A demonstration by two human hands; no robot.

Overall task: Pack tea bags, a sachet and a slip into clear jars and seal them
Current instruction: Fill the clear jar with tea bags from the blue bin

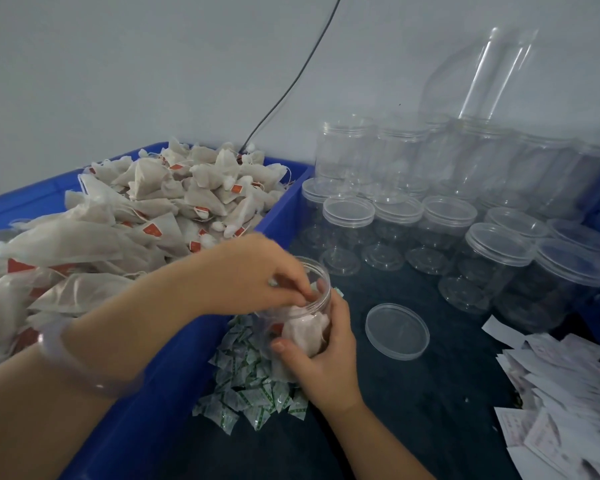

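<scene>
- Bracelet (84, 362): a pale translucent band on the left wrist, nearest the camera, above the near wall of the bin (146, 403).
- Slips (561, 375): a loose pile of printed white papers at the near right edge of the dark worktop (413, 410).
- Sachets (250, 386): a heap of small green-and-white packets on the worktop, against the outer wall of the bin and under the jar (323, 275).
- Right hand (326, 358): grasps the jar from the right side. The thumb lies across the front wall and the fingers wrap behind.
- Jar: clear, without its lid, held tilted above the sachets with its mouth facing up and away. It holds several tea bags (305, 329), visible through the wall.
- Left hand (253, 271): positioned over the jar mouth, fingers bent down and fingertips at the rim. Whether the fingers pinch anything cannot be told; the area is blurred.
- Lid (397, 330): one clear lid lies flat on the worktop, just right of the jar and apart from it.
- Bin: blue, on the left, heaped with more of the tea bags, which carry red tags.
- Lidded jars (349, 216): empty, closed and upright, grouped beyond the lid.
- Open jars (347, 150): stacked behind them against the wall.
- Cable (291, 81): black, running down the wall to the far edge of the bin.
</scene>
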